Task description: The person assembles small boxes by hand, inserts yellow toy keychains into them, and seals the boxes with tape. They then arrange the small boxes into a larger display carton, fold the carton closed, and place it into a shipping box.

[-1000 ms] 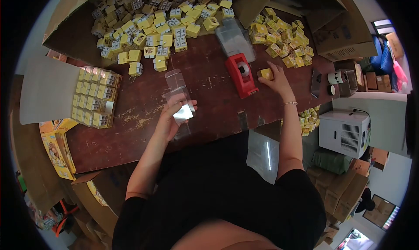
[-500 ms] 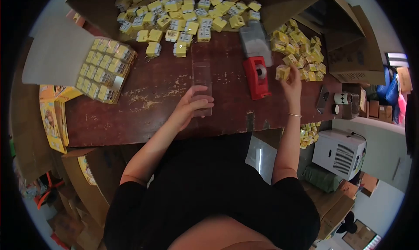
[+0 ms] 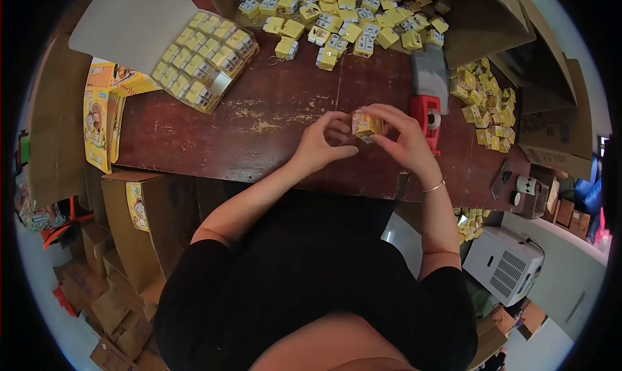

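My right hand (image 3: 405, 138) pinches a small yellow printed box (image 3: 367, 125) between thumb and fingers, above the dark red table (image 3: 272, 144). Close on its left, my left hand (image 3: 324, 143) is curled, thumb and fingers bent round a clear plastic case that barely shows against the table; its outline cannot be made out. Just right of my right hand stands a red tape dispenser (image 3: 424, 121). A heap of similar small yellow boxes (image 3: 486, 105) lies farther right.
Yellow and white block-like trinkets (image 3: 350, 31) are piled at the back. An open carton (image 3: 243, 44) at back left holds rows of them. Yellow printed cards (image 3: 100, 125) lie at the left edge. A phone (image 3: 501, 178) lies near the right edge, beside a patterned cup (image 3: 527, 185).
My right hand has brought the small yellow box from the heap at right over to my left hand. The view has shifted, so the table's contents appear farther right and higher.
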The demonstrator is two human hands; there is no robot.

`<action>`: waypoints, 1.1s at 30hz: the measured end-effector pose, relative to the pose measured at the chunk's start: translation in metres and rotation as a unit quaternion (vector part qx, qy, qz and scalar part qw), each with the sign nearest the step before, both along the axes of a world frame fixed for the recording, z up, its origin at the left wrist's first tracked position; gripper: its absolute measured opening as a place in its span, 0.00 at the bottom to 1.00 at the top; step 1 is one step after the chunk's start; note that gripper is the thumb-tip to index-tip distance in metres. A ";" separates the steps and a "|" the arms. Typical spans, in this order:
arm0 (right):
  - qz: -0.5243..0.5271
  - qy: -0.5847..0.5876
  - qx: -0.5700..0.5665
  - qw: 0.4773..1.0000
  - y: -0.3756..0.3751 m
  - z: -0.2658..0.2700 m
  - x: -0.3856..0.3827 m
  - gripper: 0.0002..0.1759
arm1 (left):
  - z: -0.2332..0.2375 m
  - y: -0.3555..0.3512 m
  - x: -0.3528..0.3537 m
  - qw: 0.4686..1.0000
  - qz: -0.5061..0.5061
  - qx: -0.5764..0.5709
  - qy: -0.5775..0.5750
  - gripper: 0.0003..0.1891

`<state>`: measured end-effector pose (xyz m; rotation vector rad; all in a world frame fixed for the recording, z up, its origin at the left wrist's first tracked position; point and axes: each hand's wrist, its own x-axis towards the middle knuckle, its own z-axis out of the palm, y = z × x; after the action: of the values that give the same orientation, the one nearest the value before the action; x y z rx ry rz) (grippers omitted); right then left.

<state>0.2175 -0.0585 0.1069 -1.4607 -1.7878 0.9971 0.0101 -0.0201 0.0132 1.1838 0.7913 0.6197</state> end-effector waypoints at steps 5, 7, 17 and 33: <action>-0.122 0.197 -0.047 0.972 -0.009 -0.052 -0.009 0.23 | -0.009 -0.006 -0.004 0.980 0.166 -0.052 -0.095 0.37; -0.122 0.186 -0.023 0.975 -0.012 -0.056 -0.015 0.23 | -0.016 -0.003 -0.007 0.990 0.115 -0.034 -0.076 0.37; 0.134 0.286 -0.268 0.910 0.023 -0.041 -0.028 0.23 | -0.006 -0.006 -0.041 0.980 0.121 0.007 -0.155 0.29; 0.021 -0.340 0.128 0.931 0.112 -0.092 -0.050 0.29 | -0.007 0.024 -0.122 0.937 -0.003 -0.303 -0.175 0.29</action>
<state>0.1675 0.0538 0.0153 -1.7219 -2.3222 0.2419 -0.1117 0.0040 0.0062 0.4912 0.6061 0.5086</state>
